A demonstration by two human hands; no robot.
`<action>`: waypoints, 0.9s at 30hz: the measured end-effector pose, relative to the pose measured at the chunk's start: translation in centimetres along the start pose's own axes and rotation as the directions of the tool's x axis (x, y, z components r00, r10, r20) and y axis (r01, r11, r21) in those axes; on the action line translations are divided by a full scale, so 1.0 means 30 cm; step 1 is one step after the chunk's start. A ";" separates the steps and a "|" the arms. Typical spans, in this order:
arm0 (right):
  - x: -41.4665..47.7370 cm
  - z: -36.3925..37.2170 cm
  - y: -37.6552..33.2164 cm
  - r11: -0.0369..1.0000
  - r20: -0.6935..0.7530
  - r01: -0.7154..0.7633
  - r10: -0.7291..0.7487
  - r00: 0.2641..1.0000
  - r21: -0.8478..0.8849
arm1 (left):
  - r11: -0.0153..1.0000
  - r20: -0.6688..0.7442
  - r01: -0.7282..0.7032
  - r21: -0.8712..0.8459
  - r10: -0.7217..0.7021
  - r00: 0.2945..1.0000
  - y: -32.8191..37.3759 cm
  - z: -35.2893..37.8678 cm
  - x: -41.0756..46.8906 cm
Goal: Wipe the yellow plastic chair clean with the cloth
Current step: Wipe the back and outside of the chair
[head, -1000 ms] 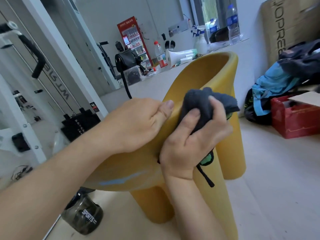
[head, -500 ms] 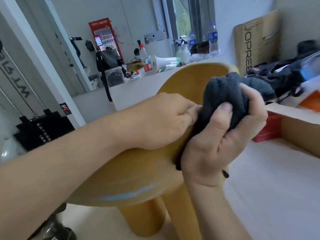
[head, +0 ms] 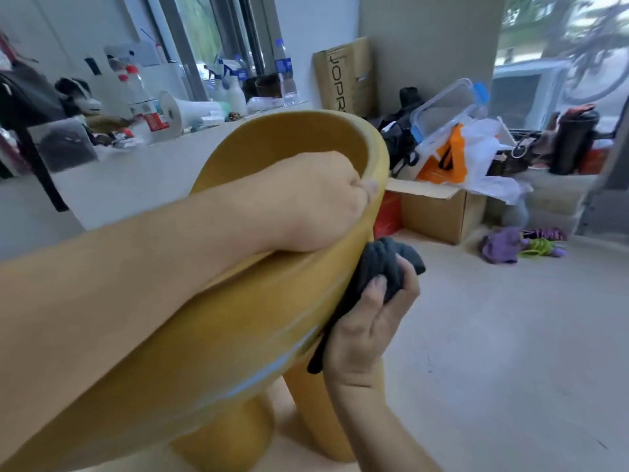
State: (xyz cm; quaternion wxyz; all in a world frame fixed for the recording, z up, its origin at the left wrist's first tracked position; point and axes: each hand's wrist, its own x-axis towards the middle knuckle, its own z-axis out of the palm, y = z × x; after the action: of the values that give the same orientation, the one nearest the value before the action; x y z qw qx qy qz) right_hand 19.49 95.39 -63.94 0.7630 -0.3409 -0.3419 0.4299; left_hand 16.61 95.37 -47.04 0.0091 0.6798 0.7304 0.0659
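From the head view, the yellow plastic chair (head: 265,321) stands on the floor (head: 510,335), close in front of the camera. The left hand (head: 320,202) grips the top rim of its curved back, fingers curled over the edge with the thumb on the outer side. The right hand (head: 367,321) holds a bunched dark cloth (head: 381,264), fingers clamped round it, and presses it against the outer right side of the chair back, just below the left hand.

Behind the chair, an open cardboard box (head: 439,212) sits on the floor; an orange and white plastic bag (head: 452,155) and a clear lidded tub (head: 446,107) rise above it, probably resting in it. On the desk (head: 136,178) stand several bottles (head: 282,76).
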 end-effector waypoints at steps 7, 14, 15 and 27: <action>0.093 0.021 -0.173 0.864 0.156 0.488 -0.502 0.851 0.122 | 0.991 -0.039 0.067 -0.118 -0.072 0.997 0.019 -0.036 -0.113; 0.059 -0.075 0.089 0.984 0.123 -0.007 0.029 0.992 -0.176 | 0.917 -0.238 0.334 0.219 -0.281 0.930 0.058 0.033 -0.336; 0.049 -0.056 0.027 0.990 0.136 -0.049 0.067 0.988 -0.131 | 0.903 -0.276 0.350 0.248 -0.281 0.919 0.063 0.037 -0.337; 0.231 -0.077 0.026 0.974 0.301 -0.205 0.224 0.927 -0.092 | 0.824 -0.317 0.458 0.335 -0.359 0.878 0.205 0.052 -0.325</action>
State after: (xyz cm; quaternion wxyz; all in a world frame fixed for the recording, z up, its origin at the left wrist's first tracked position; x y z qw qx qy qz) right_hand 23.80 101.34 -64.23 0.6380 -0.3270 -0.4305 0.5484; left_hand 23.62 86.23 -48.65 -0.2041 0.4804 0.8530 -0.0068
